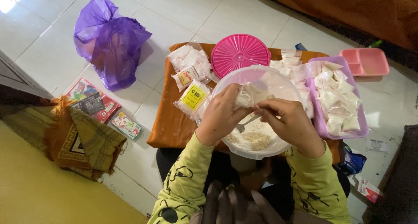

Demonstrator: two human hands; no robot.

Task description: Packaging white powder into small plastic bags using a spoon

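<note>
Powder sits low in my big white bowl (278,148) with a spoon (246,124). My left hand (222,115) and right hand (289,122) pinch a small bag (250,95) above it. Purple tray (320,119) holds filled packets (339,102).

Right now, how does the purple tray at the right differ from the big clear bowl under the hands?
The purple tray is rectangular and opaque; the clear bowl is round and see-through. The purple tray is heaped with small filled white packets, while the clear bowl holds only a little loose pale powder at its bottom, with a spoon. Both hands, left hand and right hand, work over the clear bowl, not the purple tray. Both stand side by side.
</note>
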